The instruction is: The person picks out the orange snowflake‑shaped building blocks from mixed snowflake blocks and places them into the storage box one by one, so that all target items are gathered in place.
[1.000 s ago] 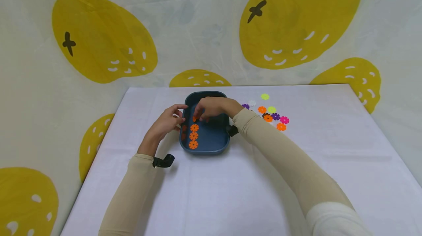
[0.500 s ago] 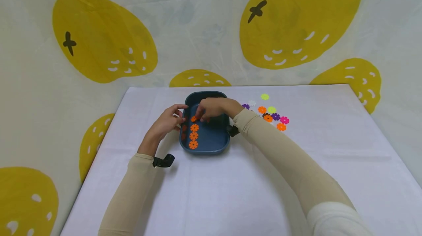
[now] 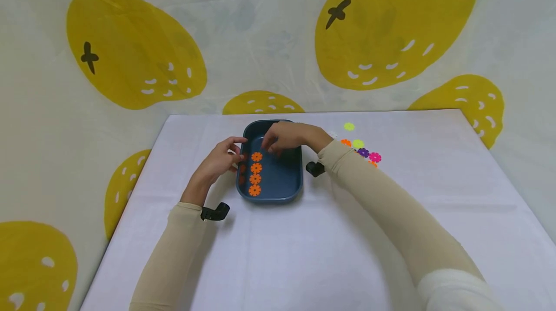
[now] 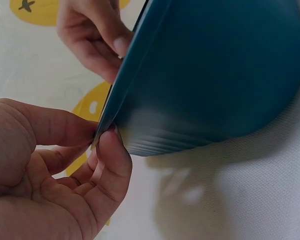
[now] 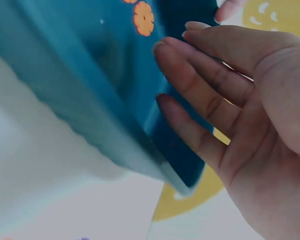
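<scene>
A dark blue tray [image 3: 280, 183] with raised walls stands on the table. Along its left side lie orange flower-shaped discs [image 3: 255, 179] in a column, several of them, flat on the bottom. At the tray's left wall, my left hand [image 3: 217, 162] pinches the rim between thumb and fingers, as the left wrist view shows with the tray's outer wall [image 4: 205, 75]. Over the far part of the tray hovers my right hand [image 3: 286, 136]. Its fingers [image 5: 190, 85] are loosely bent with nothing between them, close to one orange disc [image 5: 143, 19] in the right wrist view.
To the right of the tray lie loose flower-shaped discs, among them a yellow disc [image 3: 349, 127], a purple disc [image 3: 363, 152] and a pink disc [image 3: 375, 157]. My right sleeve [image 3: 369, 195] hides part of them. A patterned cloth [image 3: 260, 35] hangs behind the table.
My right hand has let go of an orange disc, which now lies flat at the column's far end. That hand has risen slightly and shifted right. The left hand stays put.
</scene>
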{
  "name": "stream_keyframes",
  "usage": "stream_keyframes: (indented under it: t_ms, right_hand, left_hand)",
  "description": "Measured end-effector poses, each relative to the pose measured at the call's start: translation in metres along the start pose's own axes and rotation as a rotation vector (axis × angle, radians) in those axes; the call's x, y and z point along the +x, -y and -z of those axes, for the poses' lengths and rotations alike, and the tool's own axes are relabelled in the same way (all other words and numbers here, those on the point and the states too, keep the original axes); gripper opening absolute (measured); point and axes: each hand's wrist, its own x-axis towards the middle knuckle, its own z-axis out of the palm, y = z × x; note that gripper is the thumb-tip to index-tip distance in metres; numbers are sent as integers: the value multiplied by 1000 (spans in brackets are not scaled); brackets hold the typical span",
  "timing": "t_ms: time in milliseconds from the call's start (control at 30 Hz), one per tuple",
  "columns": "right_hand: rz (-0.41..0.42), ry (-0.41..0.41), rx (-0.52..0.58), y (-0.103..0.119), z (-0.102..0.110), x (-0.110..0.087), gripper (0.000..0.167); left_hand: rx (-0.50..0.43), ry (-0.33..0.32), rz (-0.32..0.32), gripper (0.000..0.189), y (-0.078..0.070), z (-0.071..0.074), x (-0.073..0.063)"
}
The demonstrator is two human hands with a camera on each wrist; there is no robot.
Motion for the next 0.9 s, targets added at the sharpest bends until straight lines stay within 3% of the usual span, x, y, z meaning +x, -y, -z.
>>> stream_keyframes:
  t_ms: [133, 533, 900]
  right_hand:
    - [7, -38, 56, -5, 5, -11, 30]
    - [24, -116, -6, -7, 12, -41, 17]
    - [0, -186, 32, -20, 14, -71, 15]
  left_hand:
    - [-4, 6, 5, 52, 1, 0, 0]
    - [-16, 13, -19, 52, 0, 1, -1]
    - [-12, 9, -15, 52, 2, 1, 0]
